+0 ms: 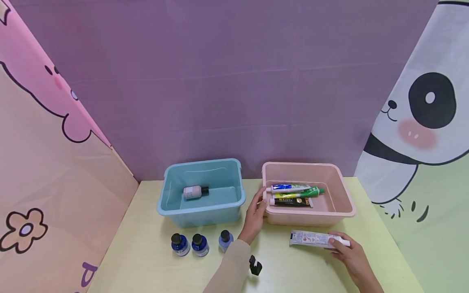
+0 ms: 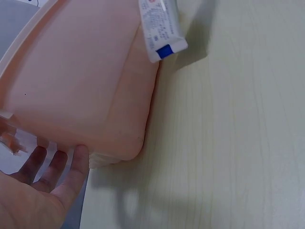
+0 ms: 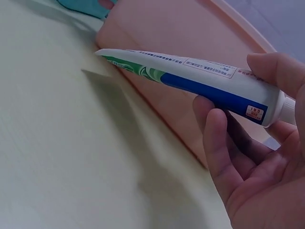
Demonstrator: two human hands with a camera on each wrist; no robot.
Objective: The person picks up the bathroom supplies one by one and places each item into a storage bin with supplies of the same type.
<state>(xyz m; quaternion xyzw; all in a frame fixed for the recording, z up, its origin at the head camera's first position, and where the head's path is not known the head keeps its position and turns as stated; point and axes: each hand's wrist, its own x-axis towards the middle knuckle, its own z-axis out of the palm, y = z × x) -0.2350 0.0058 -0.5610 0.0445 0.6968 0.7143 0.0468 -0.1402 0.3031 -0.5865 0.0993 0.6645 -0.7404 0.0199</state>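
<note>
Nearest to us, the right hand (image 1: 348, 254) pinches the white tube (image 1: 311, 239) close to its cap, thumb on one side and fingers on the other, parted only by the tube's thickness. The tube is held above the table (image 1: 278, 272), in front of the pink bin (image 1: 311, 221); we see a strip of table between it and the bin's front wall, and more table running rightward from the hand to the slanting right edge. Its long axis lies nearly left to right, roughly along the bin's front rim, with the flat end pointing left and the cap pointing right. About level with it on the left, three blue bottles (image 1: 200, 245) stand upright, the rightmost just beside the left sleeve (image 1: 234, 260). A little farther, the left hand (image 1: 253, 217) touches the pink bin's left end, fingers apart and lightly bent; how firmly they press, we cannot tell. Inside that bin lie three tubes (image 1: 293, 194), bunched toward its left side. The blue bin (image 1: 201, 212), standing apart to the left, holds a bottle on its side (image 1: 192, 192). Behind both bins hangs purple cloth (image 1: 234, 89).
</note>
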